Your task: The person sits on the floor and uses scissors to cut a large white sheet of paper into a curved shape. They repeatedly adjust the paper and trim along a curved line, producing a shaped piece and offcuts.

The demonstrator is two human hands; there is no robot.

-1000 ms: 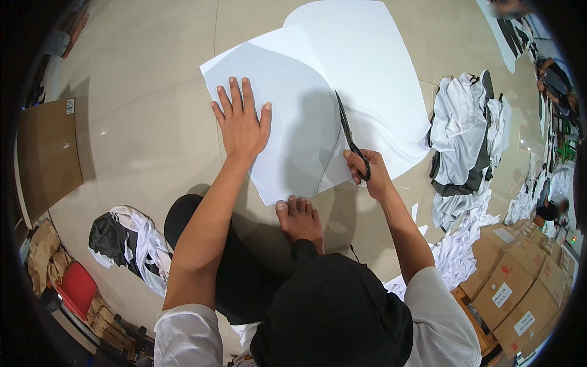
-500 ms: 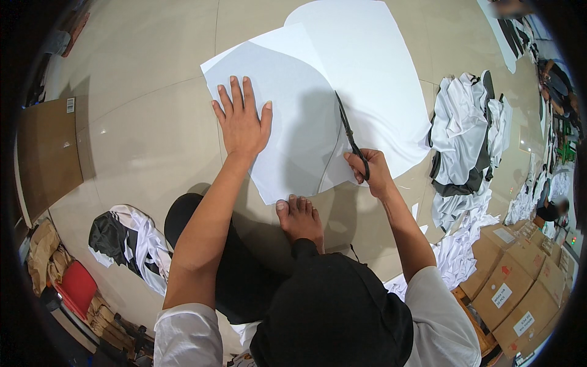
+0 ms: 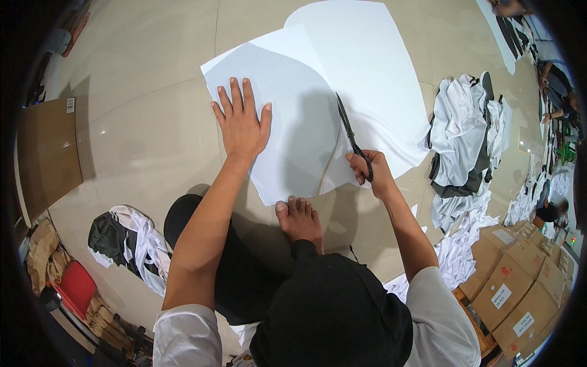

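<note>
White paper is what both your hands are busy with: a large thin sheet of white pattern paper [image 3: 287, 134] lies flat on the glossy beige tiled floor [image 3: 147, 140], overlapping a second, wider white sheet [image 3: 373, 67] that runs out beyond your fingertips. Your left hand [image 3: 241, 122] is spread wide and pressed palm-down on the near sheet, fingers fanned toward its far edge; that looks like a hold to keep the slippery paper from sliding or lifting while it is cut. Your right hand [image 3: 367, 174] is closed through the handles of a pair of long black-handled scissors [image 3: 351, 137], whose blades point away from you along a curved line in the paper, just right of your left hand. Whether the blades are parted or closed at this instant is hard to tell, as they read as one thin dark line. Between your wrists, your bare foot [image 3: 299, 217] rests with its toes on the near corner of the sheet, a third anchor, I judge. Well to the right of your right hand lies a heap of white and dark cut fabric [image 3: 465, 134], with brown cardboard cartons [image 3: 520, 287] nearer your right elbow. Off to the left of your left elbow sits a crumpled black-and-white garment [image 3: 131, 241].
</note>
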